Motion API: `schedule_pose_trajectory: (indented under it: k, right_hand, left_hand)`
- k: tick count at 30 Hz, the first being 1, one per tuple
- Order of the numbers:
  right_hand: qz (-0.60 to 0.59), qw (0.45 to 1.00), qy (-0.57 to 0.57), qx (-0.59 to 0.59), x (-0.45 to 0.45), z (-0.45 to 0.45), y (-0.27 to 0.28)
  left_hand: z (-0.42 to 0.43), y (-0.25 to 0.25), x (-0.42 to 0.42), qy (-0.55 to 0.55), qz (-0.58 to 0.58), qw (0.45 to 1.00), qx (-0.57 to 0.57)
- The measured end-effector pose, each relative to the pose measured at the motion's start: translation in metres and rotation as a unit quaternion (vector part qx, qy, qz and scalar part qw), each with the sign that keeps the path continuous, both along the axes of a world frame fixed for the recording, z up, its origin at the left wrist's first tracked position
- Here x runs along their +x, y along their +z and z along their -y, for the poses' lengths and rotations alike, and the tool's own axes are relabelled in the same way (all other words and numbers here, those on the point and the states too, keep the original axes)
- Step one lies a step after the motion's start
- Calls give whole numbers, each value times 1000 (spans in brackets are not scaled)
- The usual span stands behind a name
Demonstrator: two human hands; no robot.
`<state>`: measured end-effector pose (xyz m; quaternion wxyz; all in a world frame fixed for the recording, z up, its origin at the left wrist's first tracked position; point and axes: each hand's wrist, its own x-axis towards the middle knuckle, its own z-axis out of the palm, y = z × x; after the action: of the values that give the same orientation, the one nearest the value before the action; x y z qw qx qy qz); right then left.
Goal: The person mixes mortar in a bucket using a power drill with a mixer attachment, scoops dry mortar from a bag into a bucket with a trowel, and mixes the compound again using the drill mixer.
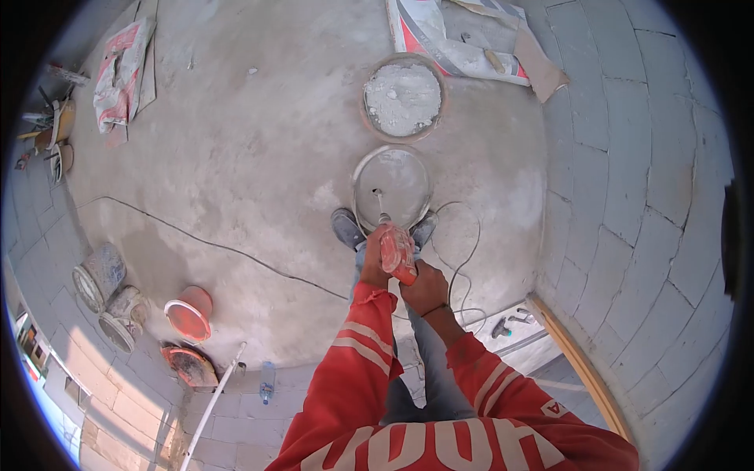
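Both my hands grip a red, dust-smeared power drill (398, 255) fitted with a mixing rod. My left hand (374, 263) is closed around its front part, and my right hand (426, 286) is wrapped around its rear. The thin rod (382, 204) runs down into a round bucket (356, 173) of smooth grey wet mix, where its lower end is sunk. This bucket stands between my shoes, close to both. Just beyond it sits a second bucket (444, 98), heaped with pale grey powder. My fingers are partly hidden by the drill.
A dark cable (251, 257) crosses the floor from the left; more cable (477, 235) loops at right. Torn bags (463, 55) lie ahead. Left are a red bucket (206, 302), dirty buckets (110, 271) and a white pole (212, 408). Block walls (620, 196) flank the room.
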<state>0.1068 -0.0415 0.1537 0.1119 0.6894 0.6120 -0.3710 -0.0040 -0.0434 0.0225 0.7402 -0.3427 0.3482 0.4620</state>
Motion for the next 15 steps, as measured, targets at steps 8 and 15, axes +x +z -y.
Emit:
schedule_pose_trajectory:
  k: [8,15]
  right_hand:
    - [-62,998,-1,12,41,6,-8]
    - [-69,996,39,28,74,7,9]
  left_hand:
    - [-3,2,26,-22,10,1000,-6]
    - [-1,30,45,-21,-17,999,44]
